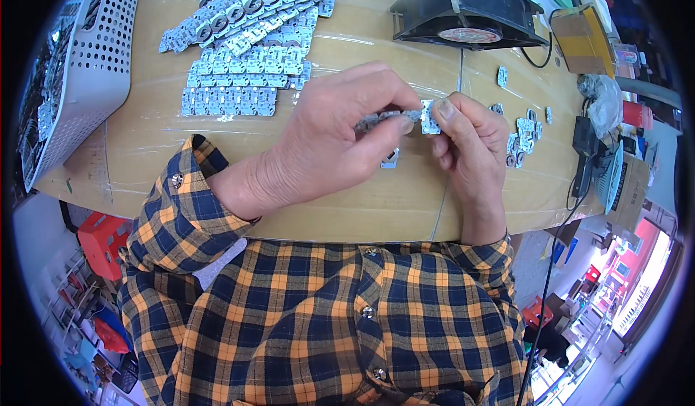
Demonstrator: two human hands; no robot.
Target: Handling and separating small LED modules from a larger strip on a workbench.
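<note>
My left hand is closed around a short row of small grey-white circuit boards, mostly covered by the fingers. Thumb and fingers of my right hand pinch one small circuit board at the end of that row; whether the two are joined or only touching I cannot tell. Below the hands, a single board lies on the table. Rows of similar boards are laid out and piled at the far left, some showing dark round parts. Several loose boards lie scattered to the right of my right hand.
A black fan stands at the back of the table, its cable running right. On the left, a white perforated basket holds more boards. A cardboard box, a clear plastic bag and a black adapter crowd the right edge.
</note>
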